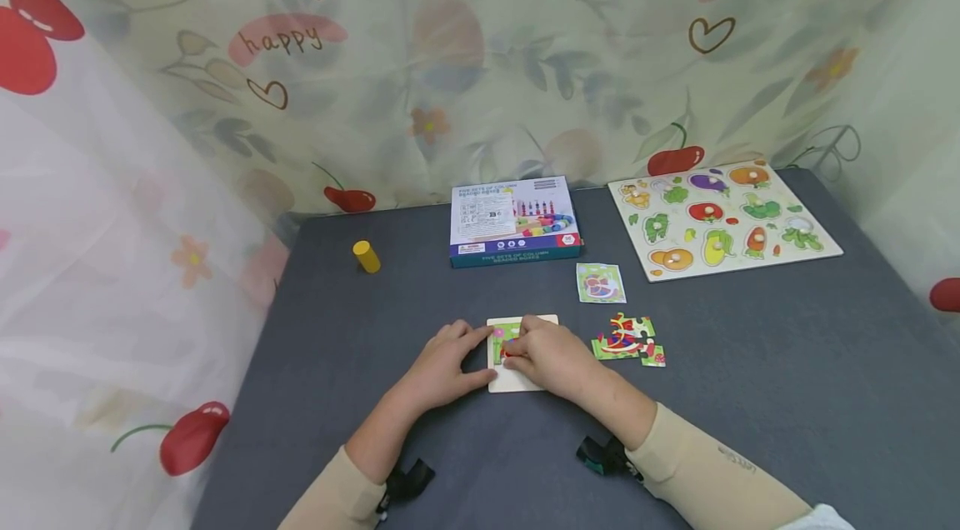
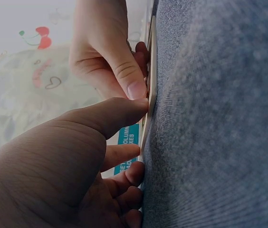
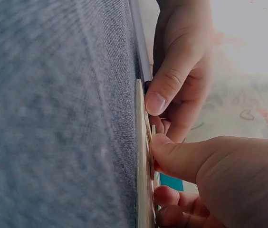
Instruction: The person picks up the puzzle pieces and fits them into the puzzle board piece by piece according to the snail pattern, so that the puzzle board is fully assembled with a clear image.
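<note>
A small wooden puzzle tray (image 1: 512,382) lies flat on the table, with green picture pieces (image 1: 501,344) in its upper left part. My left hand (image 1: 442,370) touches its left side, index fingertip near the upper corner and thumb lower down; the left wrist view shows that thumb (image 2: 124,114) along the tray edge (image 2: 153,61). Over the tray, my right hand (image 1: 553,357) pinches a small puzzle piece between thumb and index finger. In the right wrist view the piece's thin edge (image 3: 153,129) stands slightly tilted by the thumb; its picture is mostly hidden.
Loose joined pieces (image 1: 624,342) lie right of the tray, below a picture card (image 1: 601,283). Behind are a flat box (image 1: 515,222) and, at the back right, a vegetable peg board (image 1: 723,217). A yellow cylinder (image 1: 367,257) stands at the left. Patterned curtains enclose the table.
</note>
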Motion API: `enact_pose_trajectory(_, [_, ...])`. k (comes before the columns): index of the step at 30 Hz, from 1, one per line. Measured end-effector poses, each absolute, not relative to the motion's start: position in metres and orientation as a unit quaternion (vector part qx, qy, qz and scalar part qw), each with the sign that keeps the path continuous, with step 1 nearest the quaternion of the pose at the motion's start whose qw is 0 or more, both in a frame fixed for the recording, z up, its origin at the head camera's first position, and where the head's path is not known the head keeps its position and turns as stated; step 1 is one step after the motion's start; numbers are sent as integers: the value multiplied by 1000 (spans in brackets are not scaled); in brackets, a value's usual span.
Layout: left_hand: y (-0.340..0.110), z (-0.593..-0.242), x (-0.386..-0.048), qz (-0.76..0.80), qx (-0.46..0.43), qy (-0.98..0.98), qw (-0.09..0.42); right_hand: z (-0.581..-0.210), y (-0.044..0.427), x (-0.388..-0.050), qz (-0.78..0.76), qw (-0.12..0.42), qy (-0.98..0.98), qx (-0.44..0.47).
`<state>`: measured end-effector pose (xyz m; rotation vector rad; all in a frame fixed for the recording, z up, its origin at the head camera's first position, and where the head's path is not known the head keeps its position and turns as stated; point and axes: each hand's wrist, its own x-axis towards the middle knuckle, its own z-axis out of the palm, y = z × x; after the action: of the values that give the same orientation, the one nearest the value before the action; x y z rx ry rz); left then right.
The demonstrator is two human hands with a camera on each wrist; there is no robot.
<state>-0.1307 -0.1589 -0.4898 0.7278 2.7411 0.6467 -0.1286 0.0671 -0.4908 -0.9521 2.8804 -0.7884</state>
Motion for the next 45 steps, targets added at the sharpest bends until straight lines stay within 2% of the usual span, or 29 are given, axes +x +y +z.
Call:
enact_pose_trajectory(11, [-158,-488,-131,227,256,933,115,-494,70,-130,-206,-58,913,-349])
enact_pose_trajectory(17, [-158,-488,-131,226,258,933,112,-495,71,-131,-198,-67,903,-376])
enact_pose_trajectory(26, [-158,-486,-132,222,256,934,115,-492,67,-128,-233,-42,919,-314])
enact_pose_trajectory(37, [-159,-487,-131,222,260,934,106,-498,66,-131,-223,-90,922,-305])
enact_pose_trajectory(45, [-158,-487,-130,216,250,937,114,-487,67,-130,-237,-77,919,-304])
